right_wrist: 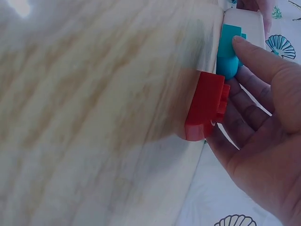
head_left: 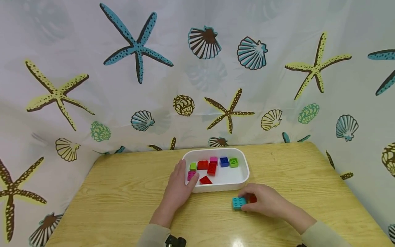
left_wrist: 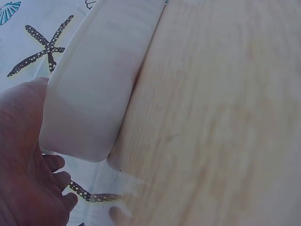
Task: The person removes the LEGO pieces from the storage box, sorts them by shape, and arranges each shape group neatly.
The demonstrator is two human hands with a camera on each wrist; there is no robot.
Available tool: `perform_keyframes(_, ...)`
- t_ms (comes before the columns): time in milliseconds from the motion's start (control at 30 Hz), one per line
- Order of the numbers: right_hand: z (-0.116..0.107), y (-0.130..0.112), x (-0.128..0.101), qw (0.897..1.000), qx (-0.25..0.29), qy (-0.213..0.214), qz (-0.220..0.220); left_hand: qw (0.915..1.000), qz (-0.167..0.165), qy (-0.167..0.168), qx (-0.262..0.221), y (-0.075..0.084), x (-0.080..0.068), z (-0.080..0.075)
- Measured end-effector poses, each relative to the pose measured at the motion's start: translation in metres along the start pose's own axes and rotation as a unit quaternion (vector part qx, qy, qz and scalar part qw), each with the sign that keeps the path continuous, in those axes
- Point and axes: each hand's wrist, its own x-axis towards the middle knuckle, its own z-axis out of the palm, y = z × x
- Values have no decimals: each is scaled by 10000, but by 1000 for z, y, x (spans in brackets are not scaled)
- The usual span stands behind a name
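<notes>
A white tray (head_left: 243, 178) stands on the wooden table (head_left: 123, 192) and holds several bricks, among them a blue one (head_left: 224, 161), a green one (head_left: 233, 162) and a red one (head_left: 202, 165). My left hand (head_left: 189, 180) grips the tray's front left corner, thumb over the rim beside a pink brick (head_left: 190, 175). The left wrist view shows the tray wall (left_wrist: 94, 94) against my palm (left_wrist: 23, 165). My right hand (head_left: 247, 202) rests in front of the tray, pinching a turquoise brick (head_left: 238, 203) (right_wrist: 228, 52). Under its fingers (right_wrist: 263, 108) lies a red brick (head_left: 253, 198) (right_wrist: 207, 106).
A curtain printed with starfish and shells (head_left: 197, 68) closes off the back and both sides of the table. Bare wood (head_left: 308, 171) lies to the tray's right and left. The table's right edge (head_left: 348, 192) runs close to the right arm.
</notes>
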Motion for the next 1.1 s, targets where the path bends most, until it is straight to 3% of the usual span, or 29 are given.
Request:
perform_keyframes(367,0,5,2,9999,-15,50,97,9999,159,16,-54,-1,1,-1)
perform_keyframes(1100,0,8,0,9999,-114,32,-91,9999,118,20,-38,-2,0,1)
